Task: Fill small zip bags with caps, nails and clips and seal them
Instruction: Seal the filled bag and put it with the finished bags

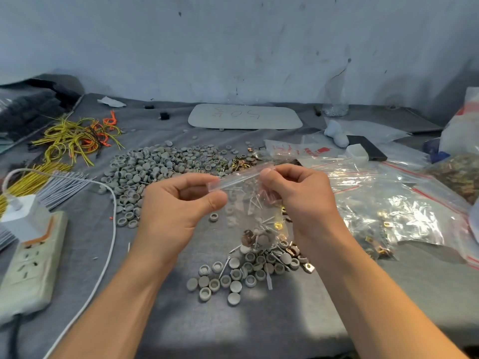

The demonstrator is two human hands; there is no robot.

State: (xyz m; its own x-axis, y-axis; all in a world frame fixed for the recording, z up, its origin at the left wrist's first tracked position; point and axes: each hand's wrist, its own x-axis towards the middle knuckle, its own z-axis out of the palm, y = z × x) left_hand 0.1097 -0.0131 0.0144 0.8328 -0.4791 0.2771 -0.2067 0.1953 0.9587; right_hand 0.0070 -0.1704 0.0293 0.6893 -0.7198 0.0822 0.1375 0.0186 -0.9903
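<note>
Now I pinch the top strip of a small clear bag [255, 203] with my left hand [173, 206] and right hand [298, 193], holding it above loose caps [233, 278] on the counter [259, 322], nails and clips inside.

The contents of the small zip bag [255, 216] were blurred by its clear plastic, and its right edge was hidden behind the right hand [300, 195]. The power strip [31, 265] was cut off by the left edge. The writing on the white board [245, 116] could not be read.
</note>
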